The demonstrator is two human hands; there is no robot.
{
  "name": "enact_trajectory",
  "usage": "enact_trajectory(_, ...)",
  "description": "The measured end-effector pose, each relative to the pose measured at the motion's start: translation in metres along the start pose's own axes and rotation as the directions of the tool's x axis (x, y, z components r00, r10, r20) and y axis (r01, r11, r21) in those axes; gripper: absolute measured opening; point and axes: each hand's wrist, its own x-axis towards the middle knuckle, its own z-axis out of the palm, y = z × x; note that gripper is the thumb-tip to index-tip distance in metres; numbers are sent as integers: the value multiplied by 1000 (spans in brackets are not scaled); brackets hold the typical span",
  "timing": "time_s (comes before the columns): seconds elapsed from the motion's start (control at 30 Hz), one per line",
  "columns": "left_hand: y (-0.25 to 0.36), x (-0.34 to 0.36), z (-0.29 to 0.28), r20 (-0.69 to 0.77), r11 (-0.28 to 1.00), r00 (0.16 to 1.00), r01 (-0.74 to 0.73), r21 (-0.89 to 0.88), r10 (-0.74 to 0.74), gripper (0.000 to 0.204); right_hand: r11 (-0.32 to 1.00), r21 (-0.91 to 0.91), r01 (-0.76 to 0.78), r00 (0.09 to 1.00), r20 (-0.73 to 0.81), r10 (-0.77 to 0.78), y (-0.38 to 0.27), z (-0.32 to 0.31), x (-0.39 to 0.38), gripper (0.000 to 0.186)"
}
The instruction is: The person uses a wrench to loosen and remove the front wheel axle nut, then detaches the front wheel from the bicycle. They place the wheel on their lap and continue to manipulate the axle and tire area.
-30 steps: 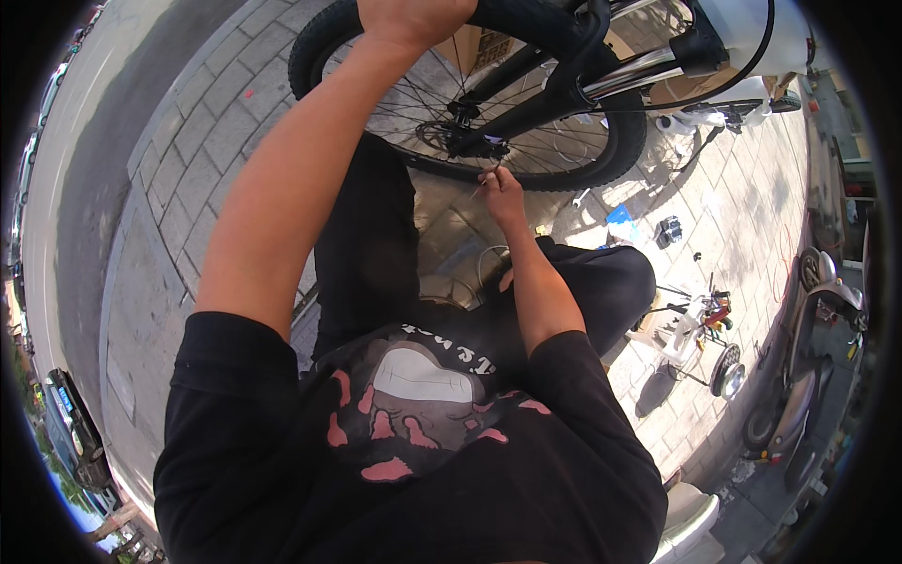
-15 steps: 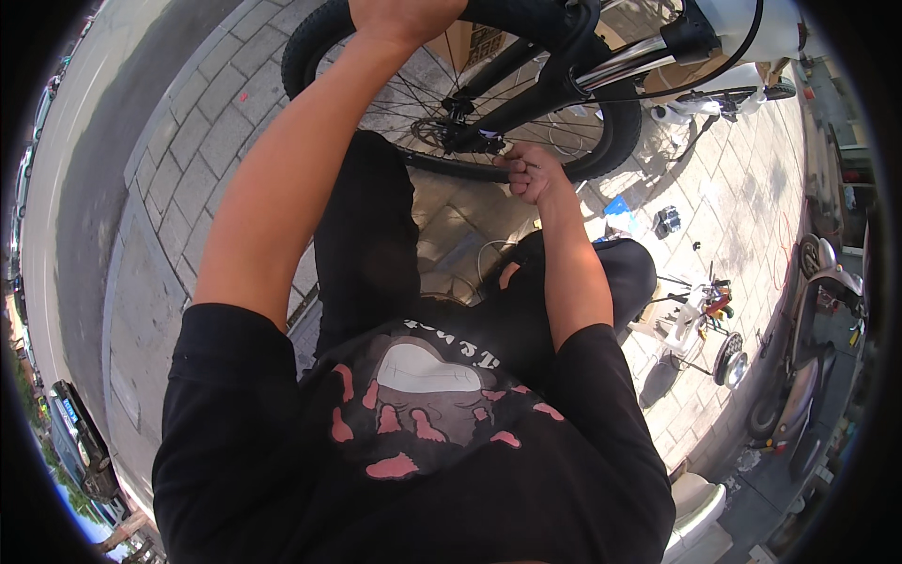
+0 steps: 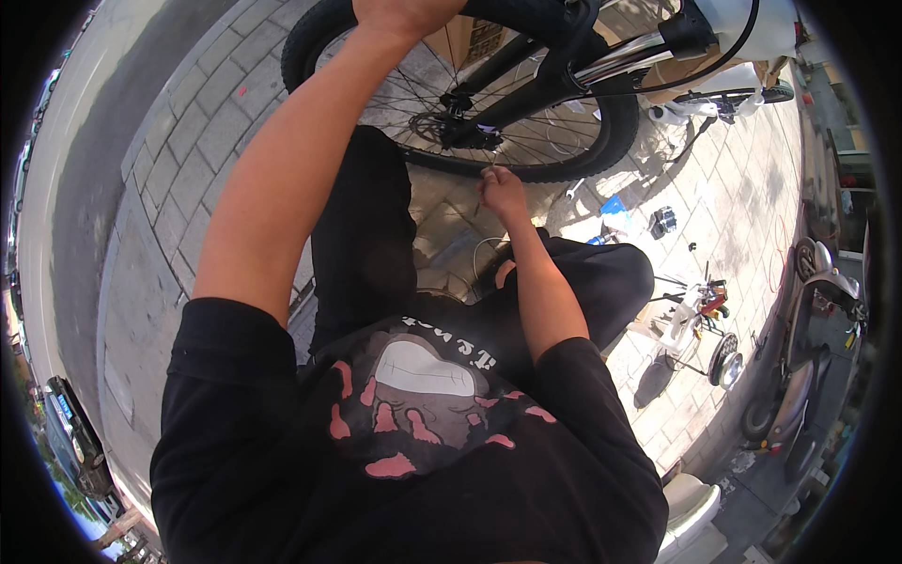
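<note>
The front wheel of a bicycle (image 3: 615, 132) stands before me, with a black fork (image 3: 531, 94) running to its hub. A disc brake rotor (image 3: 427, 128) and a black brake caliper (image 3: 481, 139) sit near the hub. At the top edge my left hand (image 3: 409, 13) lies against the tyre; its fingers are cut off from view. My right hand (image 3: 504, 193) is closed in a pinch just below the tyre, under the caliper. Something thin seems to stick out of its fingers, too small to name.
Tools and parts lie on the paving (image 3: 733, 179) at right, including a blue piece (image 3: 613, 206), a small black part (image 3: 663, 221) and a crank with chainring (image 3: 723, 362). A parked scooter (image 3: 799, 376) stands far right. A cardboard box (image 3: 479, 42) shows behind the wheel.
My right hand has drawn down and left, from beside the caliper and rim to just below the tyre. My left hand stays on the tyre, and the wheel looks much the same.
</note>
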Motion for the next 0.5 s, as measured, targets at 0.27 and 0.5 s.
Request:
enact_trajectory(0.27, -2, 1, 3, 7, 1000, 1000, -19, 8, 19, 46, 996, 47, 71, 997, -10, -70, 15, 5, 10, 25)
enact_trajectory(0.5, -1, 1, 2, 17, 1000, 1000, -6, -10, 6, 47, 991, 129, 34, 999, 18, -37, 11, 5, 3, 22)
